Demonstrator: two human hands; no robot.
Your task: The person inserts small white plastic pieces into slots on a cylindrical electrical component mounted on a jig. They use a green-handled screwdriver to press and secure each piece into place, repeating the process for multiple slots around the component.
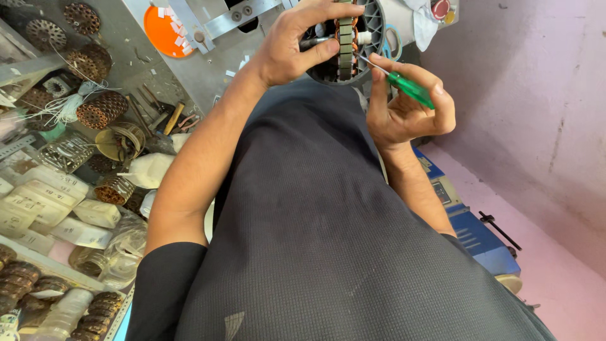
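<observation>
A round motor stator [344, 41] with grey ribbed housing and copper windings is held up in front of the chest by the left hand [297, 44], fingers curled over its top edge and thumb pressed across its face. Just right of that grip, a green-handled screwdriver [404, 85] is pinched in the closed right hand [407, 104], wrist bent upward, its thin shaft tipped into the stator's windings. Below and left of the left forearm, wound coils [101, 108] are scattered on a cluttered workbench [126, 50].
</observation>
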